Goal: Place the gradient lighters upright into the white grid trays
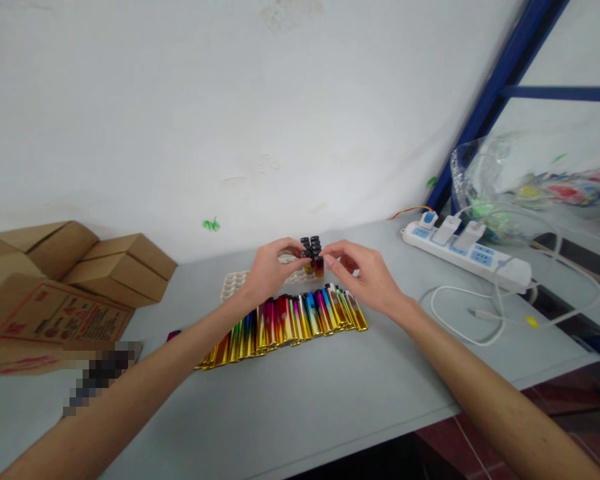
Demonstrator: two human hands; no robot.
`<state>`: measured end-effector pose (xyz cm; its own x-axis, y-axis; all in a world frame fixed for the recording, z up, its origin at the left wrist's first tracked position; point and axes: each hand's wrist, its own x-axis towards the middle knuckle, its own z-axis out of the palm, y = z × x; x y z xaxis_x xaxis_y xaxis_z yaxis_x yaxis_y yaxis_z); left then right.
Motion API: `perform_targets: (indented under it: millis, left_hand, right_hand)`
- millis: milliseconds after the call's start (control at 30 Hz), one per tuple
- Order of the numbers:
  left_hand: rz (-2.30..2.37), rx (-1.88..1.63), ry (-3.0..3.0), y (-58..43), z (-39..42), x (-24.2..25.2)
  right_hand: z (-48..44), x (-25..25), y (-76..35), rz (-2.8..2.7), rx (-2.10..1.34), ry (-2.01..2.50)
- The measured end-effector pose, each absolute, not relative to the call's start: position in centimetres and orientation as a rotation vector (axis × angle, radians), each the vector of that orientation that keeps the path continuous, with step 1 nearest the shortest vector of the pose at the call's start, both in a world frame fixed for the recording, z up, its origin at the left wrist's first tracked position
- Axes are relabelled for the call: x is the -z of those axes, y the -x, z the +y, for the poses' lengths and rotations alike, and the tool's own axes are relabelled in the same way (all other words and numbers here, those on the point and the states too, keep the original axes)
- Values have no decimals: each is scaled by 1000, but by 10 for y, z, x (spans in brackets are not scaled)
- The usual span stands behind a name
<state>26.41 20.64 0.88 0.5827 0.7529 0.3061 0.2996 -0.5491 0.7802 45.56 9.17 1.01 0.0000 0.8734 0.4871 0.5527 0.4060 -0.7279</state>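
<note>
Several lighters [315, 241] with black tops stand upright, close together, at the right end of a pale tray with round holes [234, 283]. My left hand [274, 270] reaches over the tray, thumb and fingers closed around a lighter [308, 268] at the left of this group. From the other side my right hand [364, 272] pinches a red and gold lighter [319, 268] at the front of the group. Below both hands lies a long row of shiny multicoloured lighters [280, 320] with gold ends, side by side on the table. My left forearm covers part of the row.
Brown cardboard boxes [115, 270] stand at the left of the grey table [300, 400]. A white power strip [465, 257] with plugs and looping cables lies at the right. Behind it are a blue metal frame [485, 100] and a clear plastic bag [505, 180] with colourful contents.
</note>
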Motion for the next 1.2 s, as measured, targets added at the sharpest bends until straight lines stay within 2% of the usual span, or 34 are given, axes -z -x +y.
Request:
perform_targets:
  millis: [500,900,1200]
  left_hand:
    - [911,-799,-2224,-271,206,-14]
    - [924,-842,-2149,-263,197,-11]
    - [1053,-927,-2047,-226,127,-43]
  right_hand:
    - [100,3,-484,-2033,-290,1744]
    - [92,-1,-504,-2175,-667,1951]
    - [89,-5,-503,-2080,-856,1968]
